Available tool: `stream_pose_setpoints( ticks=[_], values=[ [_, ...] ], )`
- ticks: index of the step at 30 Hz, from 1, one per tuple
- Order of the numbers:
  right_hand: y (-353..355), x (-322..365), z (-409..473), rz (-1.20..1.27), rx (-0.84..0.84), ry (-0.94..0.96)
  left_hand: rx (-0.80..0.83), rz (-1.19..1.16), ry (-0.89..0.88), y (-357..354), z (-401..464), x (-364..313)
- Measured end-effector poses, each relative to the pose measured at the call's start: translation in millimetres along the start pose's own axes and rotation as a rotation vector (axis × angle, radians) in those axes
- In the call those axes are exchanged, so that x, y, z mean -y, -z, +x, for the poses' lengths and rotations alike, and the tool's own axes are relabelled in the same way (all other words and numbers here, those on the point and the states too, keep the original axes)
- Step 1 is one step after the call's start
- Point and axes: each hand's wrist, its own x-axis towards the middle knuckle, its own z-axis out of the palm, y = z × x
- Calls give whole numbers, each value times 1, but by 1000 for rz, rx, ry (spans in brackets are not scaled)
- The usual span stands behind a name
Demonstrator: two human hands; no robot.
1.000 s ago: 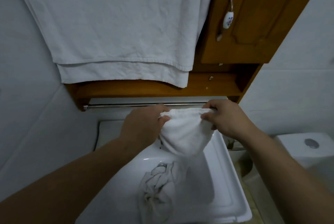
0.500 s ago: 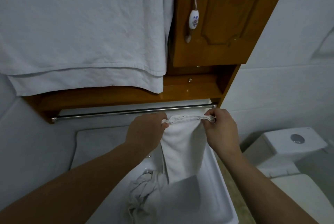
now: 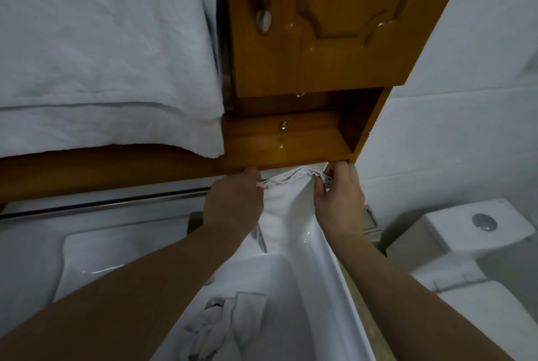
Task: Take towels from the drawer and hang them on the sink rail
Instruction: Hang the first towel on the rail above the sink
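A small white towel (image 3: 286,203) is held up at the right end of the chrome sink rail (image 3: 110,204), just under the wooden shelf (image 3: 288,145). Its bunched top edge is pinched at both corners: the left hand (image 3: 234,200) is curled round the left corner, the right hand (image 3: 339,200) round the right, so both grips are closed on cloth with nothing else in them. The edge is kept taut between the two hands, most likely so that it can be fed over the rail in one straight line instead of in a lump. The rest of the towel is left hanging down toward the white sink (image 3: 320,267), its weight pulling the cloth flat.

Whether the edge is already over the rail cannot be told; that stretch of rail is hidden behind the hands and the cloth. The step in hand is judged to be the draping itself, with the release not yet made.

Down in the basin a second, crumpled towel (image 3: 224,325) is lying, presumably parked there for its turn. Above, a large white towel (image 3: 107,55) is draped beside the cabinet door (image 3: 334,25), and a toilet tank (image 3: 477,229) is seen to the right.
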Motion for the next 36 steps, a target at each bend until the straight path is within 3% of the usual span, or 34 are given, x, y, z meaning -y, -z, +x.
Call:
stream_pose_setpoints(
  ticks=[3, 7, 9, 13, 18, 22, 29, 33, 36],
  values=[
    [-19, -15, 6, 32, -84, 31, -60, 29, -91, -16, 8, 3],
    [-47, -35, 7, 17, -158, 142, -224, 134, -389, -47, 13, 19],
    [-63, -45, 9, -8, -194, 237, -292, 172, -426, -59, 19, 27],
    [-87, -57, 8, -118, -184, 518, -316, 182, -387, -76, 29, 28],
    [-93, -57, 7, -328, -184, 571, -252, 291, -179, -84, 27, 36],
    [-89, -52, 9, -367, -176, 659, -267, 276, -276, -80, 19, 52],
    [-81, -33, 31, -505, -29, 556, -249, 428, -342, -56, 16, 112],
    [-75, -18, 48, -543, 153, 401, -217, 456, -368, -55, 19, 113],
    [-78, -11, 44, -467, 21, 420, -196, 445, -337, -51, 19, 109]
  ],
)
